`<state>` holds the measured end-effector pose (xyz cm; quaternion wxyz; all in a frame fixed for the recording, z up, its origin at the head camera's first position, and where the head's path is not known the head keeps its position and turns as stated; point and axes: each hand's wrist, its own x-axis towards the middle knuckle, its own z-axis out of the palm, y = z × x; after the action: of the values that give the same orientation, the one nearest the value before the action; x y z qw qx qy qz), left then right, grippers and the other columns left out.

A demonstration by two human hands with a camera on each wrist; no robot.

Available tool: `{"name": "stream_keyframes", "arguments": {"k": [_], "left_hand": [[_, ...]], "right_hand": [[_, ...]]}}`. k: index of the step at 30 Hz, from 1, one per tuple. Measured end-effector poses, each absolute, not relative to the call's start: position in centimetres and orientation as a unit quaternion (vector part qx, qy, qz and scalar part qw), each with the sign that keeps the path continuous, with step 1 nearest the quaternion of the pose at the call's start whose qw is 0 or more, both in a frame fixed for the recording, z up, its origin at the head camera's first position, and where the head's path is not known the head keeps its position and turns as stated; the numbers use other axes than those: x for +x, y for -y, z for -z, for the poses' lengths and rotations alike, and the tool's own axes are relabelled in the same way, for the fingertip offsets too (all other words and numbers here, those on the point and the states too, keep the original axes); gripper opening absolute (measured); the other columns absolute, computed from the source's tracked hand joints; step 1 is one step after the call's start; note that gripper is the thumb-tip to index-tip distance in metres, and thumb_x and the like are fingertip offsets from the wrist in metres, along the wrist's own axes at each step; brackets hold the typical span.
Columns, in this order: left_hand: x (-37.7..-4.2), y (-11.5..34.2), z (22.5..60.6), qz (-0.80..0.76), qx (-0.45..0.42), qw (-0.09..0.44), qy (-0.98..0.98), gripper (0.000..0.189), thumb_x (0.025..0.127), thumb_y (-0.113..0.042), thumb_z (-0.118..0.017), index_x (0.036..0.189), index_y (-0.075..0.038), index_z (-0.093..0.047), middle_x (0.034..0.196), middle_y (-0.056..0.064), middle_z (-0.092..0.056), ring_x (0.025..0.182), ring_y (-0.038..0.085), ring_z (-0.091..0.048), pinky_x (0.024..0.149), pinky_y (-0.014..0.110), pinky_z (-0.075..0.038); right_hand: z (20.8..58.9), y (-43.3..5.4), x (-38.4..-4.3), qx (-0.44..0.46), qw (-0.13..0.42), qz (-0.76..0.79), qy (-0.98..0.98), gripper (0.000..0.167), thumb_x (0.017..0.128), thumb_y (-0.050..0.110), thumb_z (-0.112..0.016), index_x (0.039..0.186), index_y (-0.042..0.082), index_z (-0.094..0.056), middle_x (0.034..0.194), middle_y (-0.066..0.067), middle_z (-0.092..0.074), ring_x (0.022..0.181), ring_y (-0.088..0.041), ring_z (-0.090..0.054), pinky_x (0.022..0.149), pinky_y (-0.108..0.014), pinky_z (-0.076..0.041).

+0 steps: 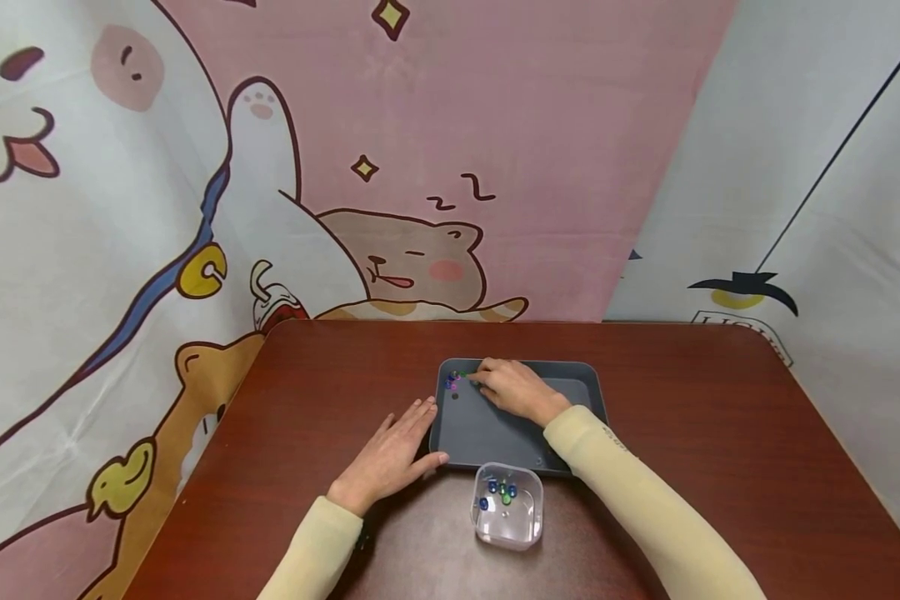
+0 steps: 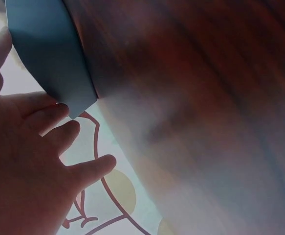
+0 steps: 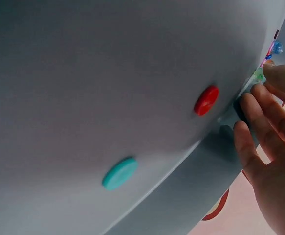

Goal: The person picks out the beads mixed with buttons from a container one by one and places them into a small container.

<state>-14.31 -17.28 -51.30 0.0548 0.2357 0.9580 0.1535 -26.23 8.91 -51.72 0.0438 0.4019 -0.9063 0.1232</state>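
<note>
A grey tray [image 1: 495,437] lies on the table with a small cluster of coloured beads [image 1: 452,382] in its far left corner. My right hand [image 1: 516,387] reaches over the tray, its index fingertip right at a clear green bead [image 3: 258,74]. In the right wrist view, a red disc [image 3: 207,100] and a turquoise disc [image 3: 120,173] lie on the tray floor; the right hand and arm hide that area from the head view. With fingers extended and thumb spread, my left hand [image 1: 392,457] rests at the tray's left edge, fingertips against the rim [image 2: 54,54].
Close to the tray's near edge stands a clear plastic box [image 1: 507,537] with several blue and green beads inside. The dark red-brown table [image 1: 720,450] extends to both sides. Behind it hangs a printed cartoon cloth [image 1: 540,167].
</note>
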Motion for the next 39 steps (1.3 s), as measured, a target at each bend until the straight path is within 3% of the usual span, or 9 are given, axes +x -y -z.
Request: {"name": "stream_keyframes", "arguments": {"k": [12, 29, 39], "left_hand": [[-14.3, 17.3, 51.2, -0.153, 0.237, 0.051, -0.958, 0.083, 0.102, -0.061, -0.053, 0.163, -0.007, -0.033, 0.169, 0.006, -0.028, 0.157, 0.024, -0.023, 0.121, 0.059, -0.026], [-14.2, 17.2, 51.4, -0.156, 0.236, 0.048, -0.958, 0.083, 0.102, -0.060, -0.054, 0.162, -0.006, -0.034, 0.169, 0.008, -0.030, 0.156, 0.027, -0.026, 0.120, 0.061, -0.027], [-14.3, 17.3, 51.2, -0.157, 0.239, 0.046, -0.957, 0.084, 0.102, -0.061, -0.054, 0.161, -0.006, -0.035, 0.169, 0.009, -0.030, 0.156, 0.027, -0.026, 0.119, 0.062, -0.028]], "right_hand": [[52.1, -8.9, -26.0, 0.402, 0.079, -0.069, 0.910, 0.027, 0.094, 0.015, -0.079, 0.121, 0.010, -0.077, 0.113, -0.006, -0.073, 0.103, -0.024, -0.071, 0.088, -0.045, -0.058], [51.5, -9.3, -25.8, 0.394, 0.112, -0.075, 0.909, 0.014, 0.095, 0.013, -0.077, 0.109, 0.013, -0.080, 0.105, -0.004, -0.075, 0.091, -0.021, -0.072, 0.074, -0.041, -0.058], [49.3, -9.8, -25.5, 0.383, 0.128, -0.087, 0.911, 0.018, 0.093, 0.016, -0.079, 0.111, 0.016, -0.079, 0.112, -0.001, -0.074, 0.100, -0.021, -0.071, 0.081, -0.041, -0.057]]}}
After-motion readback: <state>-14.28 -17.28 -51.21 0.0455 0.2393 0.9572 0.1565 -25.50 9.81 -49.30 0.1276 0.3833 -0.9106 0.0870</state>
